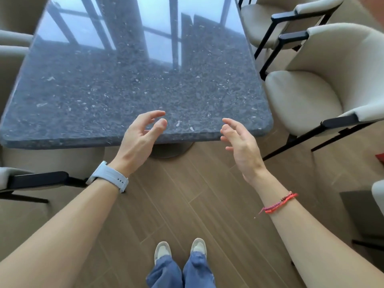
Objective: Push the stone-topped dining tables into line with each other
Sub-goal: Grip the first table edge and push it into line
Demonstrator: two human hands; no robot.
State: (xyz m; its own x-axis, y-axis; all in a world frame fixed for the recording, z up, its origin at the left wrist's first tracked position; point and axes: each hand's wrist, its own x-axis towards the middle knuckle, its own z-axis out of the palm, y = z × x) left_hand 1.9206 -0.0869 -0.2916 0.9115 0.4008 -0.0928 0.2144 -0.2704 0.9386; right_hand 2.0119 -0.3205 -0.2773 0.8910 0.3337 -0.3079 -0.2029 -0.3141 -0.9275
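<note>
Stone-topped dining table (133,84), dark grey speckled slab with rounded corners, stood before me between cream armchairs (324,84). My left hand (139,138) and right hand (239,142) hovered at its near edge, fingers spread and empty, ready to push.

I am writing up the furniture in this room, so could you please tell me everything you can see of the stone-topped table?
The stone-topped table has a thick, dark grey speckled slab with rounded corners and a polished face that mirrors window frames. A round pedestal base shows under its near edge, standing on wood-look flooring. Nothing lies on the visible top. Beige armchairs stand along both its sides. The left hand and right hand hover open at the near edge; whether they touch it is unclear.
</note>
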